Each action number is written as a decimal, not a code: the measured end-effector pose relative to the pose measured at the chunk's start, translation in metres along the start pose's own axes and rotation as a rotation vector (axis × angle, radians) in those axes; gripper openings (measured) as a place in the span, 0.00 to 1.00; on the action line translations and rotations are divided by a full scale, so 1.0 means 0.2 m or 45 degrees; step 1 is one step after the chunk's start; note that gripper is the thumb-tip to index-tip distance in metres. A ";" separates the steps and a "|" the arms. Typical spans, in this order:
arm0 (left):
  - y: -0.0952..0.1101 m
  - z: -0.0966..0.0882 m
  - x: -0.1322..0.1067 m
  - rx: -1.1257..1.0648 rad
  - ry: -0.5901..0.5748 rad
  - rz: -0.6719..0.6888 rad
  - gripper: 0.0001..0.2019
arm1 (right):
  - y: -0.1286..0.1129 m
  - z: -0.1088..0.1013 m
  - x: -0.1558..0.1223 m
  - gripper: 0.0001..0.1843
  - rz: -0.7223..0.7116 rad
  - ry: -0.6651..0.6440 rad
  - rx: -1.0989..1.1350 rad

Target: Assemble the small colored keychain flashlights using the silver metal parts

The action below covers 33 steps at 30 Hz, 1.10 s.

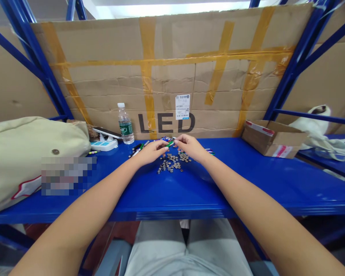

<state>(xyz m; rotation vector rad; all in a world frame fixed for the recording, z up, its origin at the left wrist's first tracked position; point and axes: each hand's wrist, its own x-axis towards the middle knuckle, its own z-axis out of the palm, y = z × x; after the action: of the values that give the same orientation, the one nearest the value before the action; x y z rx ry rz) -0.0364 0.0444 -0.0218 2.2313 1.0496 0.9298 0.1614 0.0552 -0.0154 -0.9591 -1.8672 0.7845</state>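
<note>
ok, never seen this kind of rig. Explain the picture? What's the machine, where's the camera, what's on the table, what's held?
There's no machine: these are a person's bare left hand and right hand. The single view comes from a camera worn on the head, looking forward and down, so the forearms reach in from the bottom corners.

The fingertips of both hands meet around a small, slim green piece; its exact type is too small to tell.

On the glossy blue tabletop, close to the hands, lie small round greyish discs and small shiny silvery pieces. Farther left are a clear plastic bottle with a green label and a cream fabric bag; to the right, an open brown cardboard box.
</note>
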 end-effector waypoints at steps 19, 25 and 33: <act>0.04 0.02 -0.02 0.905 0.312 0.594 0.12 | -0.02 0.05 -0.03 0.12 0.360 -0.305 0.246; 0.02 -0.01 0.00 0.441 0.160 0.294 0.13 | -0.02 -0.01 -0.03 0.19 0.046 -0.196 -0.295; 0.02 -0.01 0.00 0.071 0.036 0.074 0.16 | -0.03 -0.03 -0.04 0.21 -0.381 -0.123 -0.723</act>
<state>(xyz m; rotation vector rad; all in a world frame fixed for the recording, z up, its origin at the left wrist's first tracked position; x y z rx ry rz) -0.0356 0.0413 -0.0184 2.3116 1.0405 0.9704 0.1679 0.0450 -0.0111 -0.9514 -2.3077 0.1153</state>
